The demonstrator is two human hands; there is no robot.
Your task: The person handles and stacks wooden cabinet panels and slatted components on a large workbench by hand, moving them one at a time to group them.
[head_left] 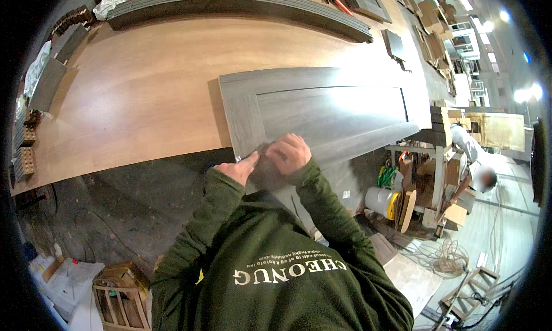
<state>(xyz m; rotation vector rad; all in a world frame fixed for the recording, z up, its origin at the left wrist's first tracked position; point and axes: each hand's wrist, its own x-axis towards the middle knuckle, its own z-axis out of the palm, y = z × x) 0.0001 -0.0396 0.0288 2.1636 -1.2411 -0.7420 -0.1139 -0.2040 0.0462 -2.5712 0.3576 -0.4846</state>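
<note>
A grey framed cabinet door (pixel 322 112) with a recessed centre panel lies flat on a wooden-topped worktable (pixel 144 101). Its near long edge reaches past the table's front edge, toward my body. At the door's near left corner, my left hand (pixel 237 169) is closed, thumb and finger against the corner. A tiny bright spot shows beside that corner. Close by on the right, my right hand (pixel 291 154) has its fingers curled inward over the door's near edge. A dark blurred patch between the hands hides what the fingertips hold, if anything.
Long dark boards (pixel 241 6) are stacked along the table's far side, near a red-handled tool (pixel 340 4). More dark pieces (pixel 49 84) line the left end. To the right stand a white bucket (pixel 380 201), a cart, coiled cable (pixel 451 259) and another person (pixel 468 150).
</note>
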